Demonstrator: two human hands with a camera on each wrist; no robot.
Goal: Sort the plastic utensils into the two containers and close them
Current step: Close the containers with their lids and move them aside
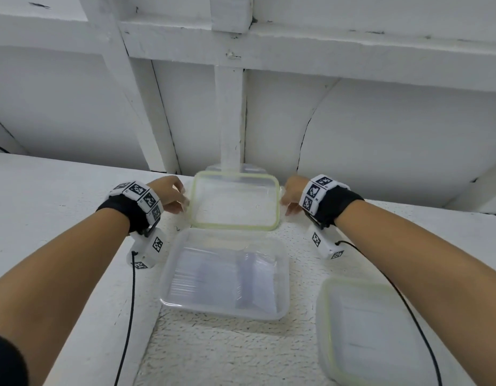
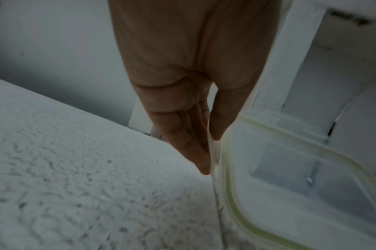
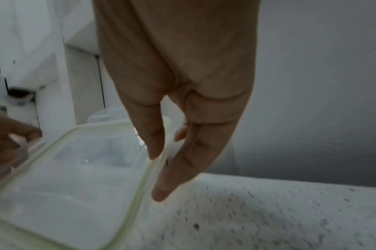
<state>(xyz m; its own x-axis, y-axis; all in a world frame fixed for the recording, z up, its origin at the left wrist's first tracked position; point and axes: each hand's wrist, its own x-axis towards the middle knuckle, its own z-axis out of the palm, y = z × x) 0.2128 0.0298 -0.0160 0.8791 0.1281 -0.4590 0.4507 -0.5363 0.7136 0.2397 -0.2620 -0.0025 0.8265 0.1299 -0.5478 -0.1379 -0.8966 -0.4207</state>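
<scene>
A clear lid point(image 1: 235, 201) with a green seal is held level just beyond an open clear container point(image 1: 169, 274). My left hand point(image 1: 183, 200) pinches the lid's left edge and my right hand point(image 1: 287, 203) pinches its right edge. Several clear plastic utensils point(image 1: 221, 277) lie inside the open container. In the left wrist view, my left hand point(image 2: 211, 152) has thumb and fingers clamped on the lid point(image 2: 289, 186) rim. In the right wrist view, my right hand point(image 3: 159, 174) grips the lid point(image 3: 76, 177) the same way. A second container point(image 1: 366, 335) sits at the lower right with its lid on.
Everything rests on a white fleecy mat point(image 1: 227, 352) over a white table. White wooden beams and panels point(image 1: 231, 112) rise close behind the lid. Black cables point(image 1: 131, 296) hang from both wrists.
</scene>
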